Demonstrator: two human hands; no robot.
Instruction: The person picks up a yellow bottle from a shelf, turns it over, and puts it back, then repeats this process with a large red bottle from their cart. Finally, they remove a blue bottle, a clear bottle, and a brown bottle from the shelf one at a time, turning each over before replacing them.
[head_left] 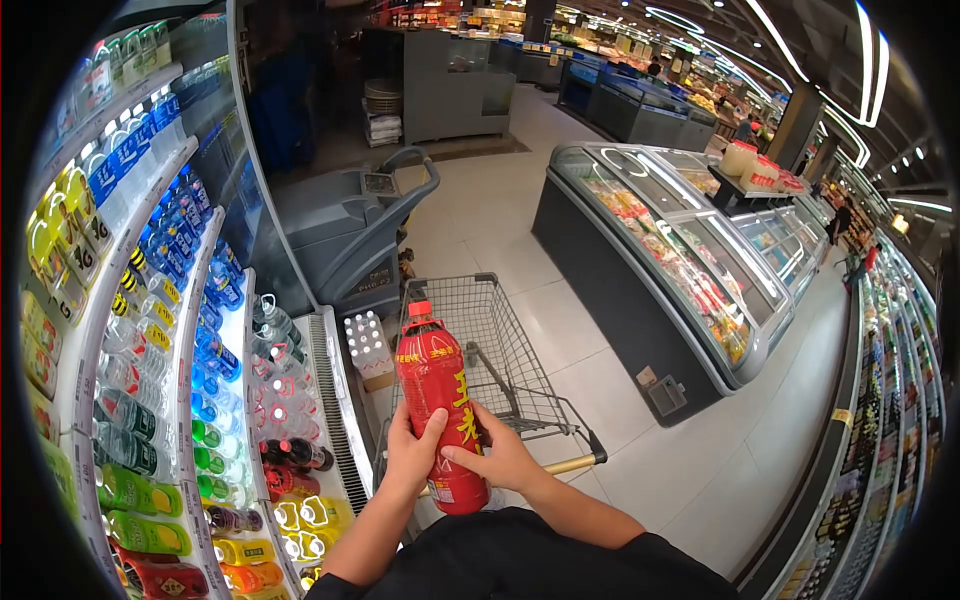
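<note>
A large red drink bottle (432, 372) with a red cap and yellow lettering is held in front of my body, nearly upright. My left hand (412, 450) wraps its lower left side, thumb across the front. On the other side my right hand (498, 455) grips the lower right, its thumb also on the label. Behind and below the bottle stands a wire shopping cart (520, 350); its handle (575, 464) shows to the right of my right hand. The cart's basket is partly covered by the bottle.
Lit shelves of bottled drinks (160, 330) line my left. A case of white-capped bottles (368, 345) sits on the floor by them. Ahead is a grey floor-cleaning machine (340, 220). To the right stands a glass-topped freezer (650, 260), with more stocked shelves (880, 400) beyond.
</note>
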